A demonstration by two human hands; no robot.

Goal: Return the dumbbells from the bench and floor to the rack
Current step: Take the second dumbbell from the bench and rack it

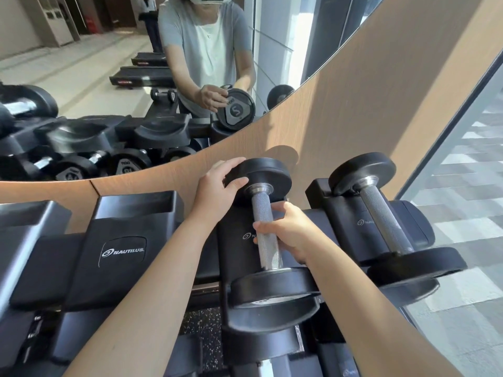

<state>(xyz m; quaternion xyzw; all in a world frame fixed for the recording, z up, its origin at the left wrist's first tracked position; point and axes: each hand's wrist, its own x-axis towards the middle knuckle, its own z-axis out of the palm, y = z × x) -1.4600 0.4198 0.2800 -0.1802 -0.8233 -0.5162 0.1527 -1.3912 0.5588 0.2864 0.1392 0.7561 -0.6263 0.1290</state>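
Note:
A black dumbbell (265, 235) with a knurled steel handle lies across a saddle of the black Nautilus rack (122, 251). My right hand (285, 232) is wrapped around its handle. My left hand (217, 189) rests on the dumbbell's far round head, with the fingers curled over the edge. A second black dumbbell (386, 221) sits in the saddle to the right, untouched. Two saddles left of my hands hold nothing.
A big mirror (136, 77) above the rack reflects me, the rack, more dumbbells and treadmills. A wood-panelled wall (353, 118) stands behind the rack. A glass wall (462, 186) runs along the right. Lower rack tiers and speckled floor (201, 322) show below.

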